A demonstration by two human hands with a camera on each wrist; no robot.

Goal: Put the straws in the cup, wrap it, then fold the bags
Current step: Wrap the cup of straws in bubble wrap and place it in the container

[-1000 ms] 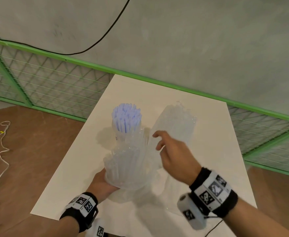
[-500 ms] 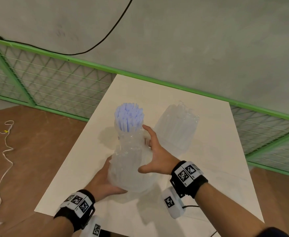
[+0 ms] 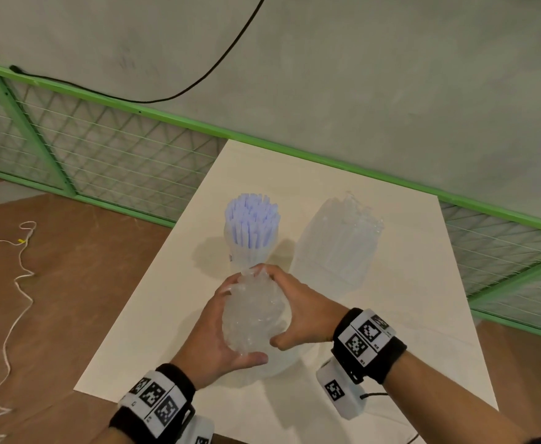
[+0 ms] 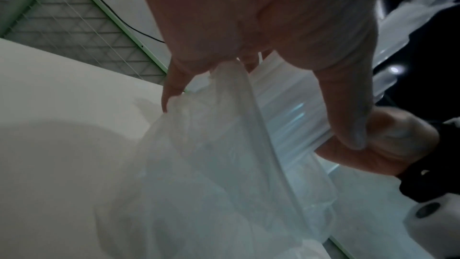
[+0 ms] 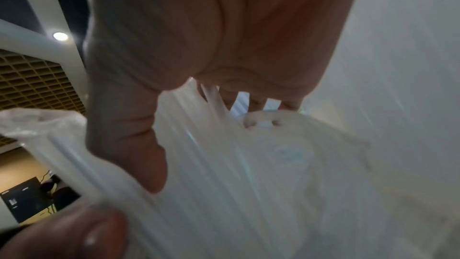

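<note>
White table [image 3: 400, 315] by green fencing [image 3: 109, 161]: one cup [image 3: 251, 238] already holds straws. Your left hand [image 3: 213, 341] and right hand [image 3: 298, 312], fingers curled, grip a clear bag [image 3: 254, 318] of straws. Wrapping and folding remain, by my reckoning.

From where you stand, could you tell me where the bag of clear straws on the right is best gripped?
I'd grip the straw bag around its middle, from above: it lies flat on the table, and its far end looks open and ragged, so lifting there may spill straws.
</note>
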